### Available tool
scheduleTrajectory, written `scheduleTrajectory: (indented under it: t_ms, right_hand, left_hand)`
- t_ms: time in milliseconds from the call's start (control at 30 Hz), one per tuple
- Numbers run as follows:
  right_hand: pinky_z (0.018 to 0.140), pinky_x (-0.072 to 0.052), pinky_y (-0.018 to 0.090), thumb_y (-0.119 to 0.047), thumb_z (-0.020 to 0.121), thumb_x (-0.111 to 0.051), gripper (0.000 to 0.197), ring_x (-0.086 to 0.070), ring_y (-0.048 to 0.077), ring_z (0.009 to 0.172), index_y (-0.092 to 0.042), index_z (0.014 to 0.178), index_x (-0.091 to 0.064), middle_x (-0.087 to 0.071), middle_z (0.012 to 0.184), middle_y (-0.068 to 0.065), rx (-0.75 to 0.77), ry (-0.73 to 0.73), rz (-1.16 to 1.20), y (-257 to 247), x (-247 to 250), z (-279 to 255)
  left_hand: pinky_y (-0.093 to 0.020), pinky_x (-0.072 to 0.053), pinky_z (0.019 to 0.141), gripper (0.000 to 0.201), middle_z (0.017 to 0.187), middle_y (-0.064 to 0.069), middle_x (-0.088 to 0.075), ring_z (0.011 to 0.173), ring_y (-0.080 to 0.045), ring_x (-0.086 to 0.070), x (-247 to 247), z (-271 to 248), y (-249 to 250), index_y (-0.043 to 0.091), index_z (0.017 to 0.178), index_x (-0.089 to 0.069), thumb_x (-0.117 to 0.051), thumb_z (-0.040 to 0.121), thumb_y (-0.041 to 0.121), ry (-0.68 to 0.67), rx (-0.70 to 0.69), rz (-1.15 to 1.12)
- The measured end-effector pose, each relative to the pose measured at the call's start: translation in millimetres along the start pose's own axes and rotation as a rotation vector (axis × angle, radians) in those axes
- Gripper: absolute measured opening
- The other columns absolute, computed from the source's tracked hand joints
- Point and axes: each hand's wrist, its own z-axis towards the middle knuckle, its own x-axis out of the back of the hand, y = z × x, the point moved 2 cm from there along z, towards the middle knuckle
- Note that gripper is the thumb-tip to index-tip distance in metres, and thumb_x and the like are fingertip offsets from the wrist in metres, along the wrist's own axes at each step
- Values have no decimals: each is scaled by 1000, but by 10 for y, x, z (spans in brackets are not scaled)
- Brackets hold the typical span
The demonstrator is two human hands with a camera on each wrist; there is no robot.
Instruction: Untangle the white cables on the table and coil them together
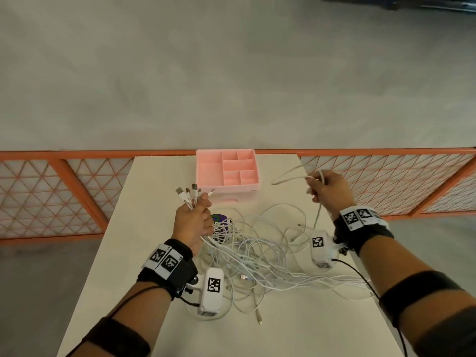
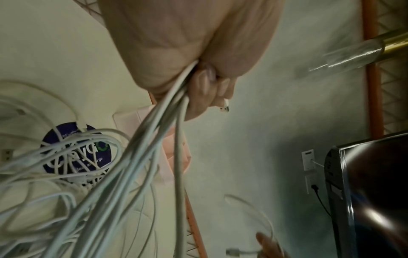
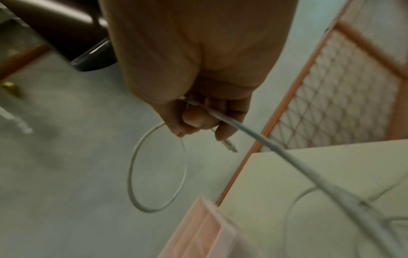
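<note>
My left hand (image 1: 193, 218) is raised over the worktop (image 1: 154, 176), fist clamped on a bundle of cable ends, plugs (image 1: 192, 191) fanned up and away from me. From under that fist the strands drop right into the white cables (image 1: 260, 256), a loose tangle on the worktop between my wrists, partly over a dark round sticker (image 1: 219, 219). The pink tray (image 1: 226, 171) sits beyond, untouched. My right hand (image 1: 328, 190) is up at the right edge, fingers curled on a single cable (image 3: 276, 148): a short loop sticks out leftward, the long run falls back into the pile. That run points down-left toward the tangle, so the right hand is nearer the free strand. Next I'd judge: carry its end across to the left fist.
</note>
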Motion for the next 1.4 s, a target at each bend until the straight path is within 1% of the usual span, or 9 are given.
scheduleTrajectory:
  t_ms: [167,300,433,533,633,733,867,1100,1400]
  right_hand:
    - [56,-55,30,-17,95,-54,35,-61,20,67,-4,128,-55,-68,94,18,-408,282,102,676,660,-33]
    - [71,-53,42,-61,90,-47,61,-66,30,88,-6,114,-58,-68,108,19,-773,215,-56,1209,845,-286]
    - [105,-42,49,-49,92,-57,71,-45,39,132,-14,150,-34,-39,151,18,-583,276,-344,1019,504,-366]
    - [112,-33,45,-75,82,-47,89,-37,28,140,-18,149,-34,-35,155,8,-204,56,-175,461,-130,-559]
    - [101,-44,29,-81,74,-53,84,-53,7,122,-32,142,-43,-53,139,-11,207,-441,-101,7,-746,-935]
    - [69,-47,22,-53,85,-67,31,-57,3,72,-25,97,-59,-64,81,-9,359,-614,-159,-139,-1248,-1175]
    - [58,-41,29,-46,97,-53,39,-48,8,52,-26,65,-47,-51,56,-7,291,-526,-268,157,-1336,-1111]
    - [66,-44,31,-48,98,-45,32,-60,21,76,-26,77,-53,-60,76,-4,115,-498,-813,1186,-668,-896]
    - [64,-46,25,-45,94,-56,34,-61,13,65,-23,70,-61,-61,67,-8,-182,-261,-1054,1608,673,-505]
  left_hand:
    - [-17,-18,36,32,50,6,-30,38,-6,-22,11,-10,74,12,78,-52,-48,104,30,-12,16,-177]
    - [-18,-22,38,28,53,5,-30,40,-7,-23,-89,-19,143,11,83,-51,-43,106,25,-90,-10,-236]
    - [-23,-32,44,24,58,3,-35,44,-9,-30,-301,-72,165,12,86,-51,-40,106,20,-173,6,-263]
    - [-26,-37,49,22,61,3,-37,47,-10,-35,-488,-124,177,14,88,-51,-41,106,20,-218,9,-230]
    - [-27,-41,52,15,61,3,-38,49,-11,-39,-655,-190,205,13,96,-50,-40,106,16,-224,-6,-240]
    - [-25,-38,48,13,62,3,-37,48,-10,-36,-699,-218,301,14,97,-50,-41,106,16,-215,-40,-274]
    - [-20,-25,42,19,61,5,-32,46,-8,-26,-498,-169,580,15,91,-49,-40,107,18,-164,-187,-294]
    - [-19,-23,41,20,59,7,-30,45,-6,-23,-25,24,846,17,92,-50,-39,107,23,-51,-307,-425]
    - [-18,-24,37,23,54,8,-33,41,-6,-25,298,225,617,17,87,-48,-38,107,24,39,-192,-514]
